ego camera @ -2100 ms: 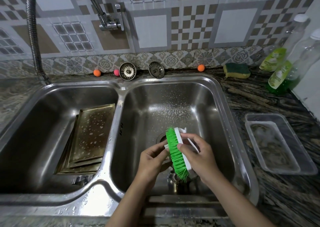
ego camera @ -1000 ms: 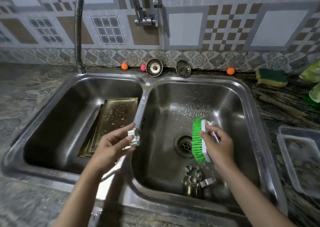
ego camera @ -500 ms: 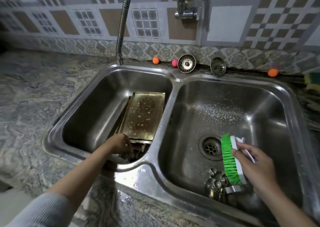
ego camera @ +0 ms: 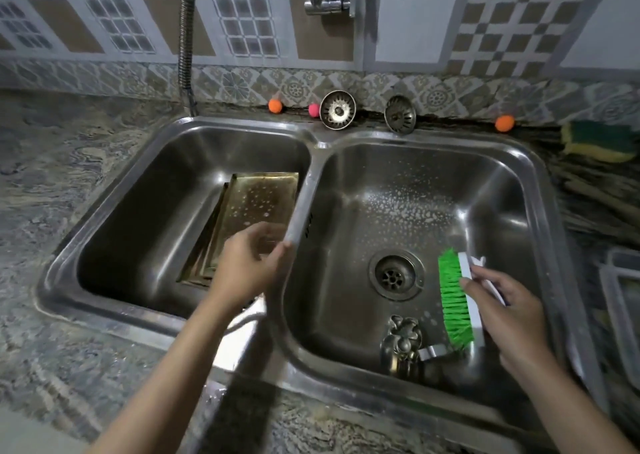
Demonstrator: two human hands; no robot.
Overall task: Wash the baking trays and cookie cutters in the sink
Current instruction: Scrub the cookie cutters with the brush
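Note:
Stacked brass-coloured baking trays (ego camera: 259, 204), speckled with suds, lean against the divider in the left basin of the steel double sink (ego camera: 242, 126). My left hand (ego camera: 251, 263) hovers over their near end beside the divider, fingers loose and holding nothing. My right hand (ego camera: 502, 311) grips a white scrub brush with green bristles (ego camera: 455, 298) above the right basin. A flower-shaped metal cookie cutter (ego camera: 401, 341) and another metal cutter (ego camera: 433, 351) lie on the right basin's floor near the front wall. The drain (ego camera: 394, 275) is uncovered.
Two sink strainers (ego camera: 337, 109) (ego camera: 400, 113) and small orange and pink balls (ego camera: 275, 106) sit along the back ledge. A green-yellow sponge (ego camera: 599, 140) lies at the back right. A clear plastic container (ego camera: 623, 301) stands on the right counter. A flexible hose (ego camera: 185, 38) and tap (ego camera: 329, 0) rise behind.
My left hand carried a small cutter to the left basin, reached down by the trays, and has now lifted back up empty. The right hand kept holding the brush.

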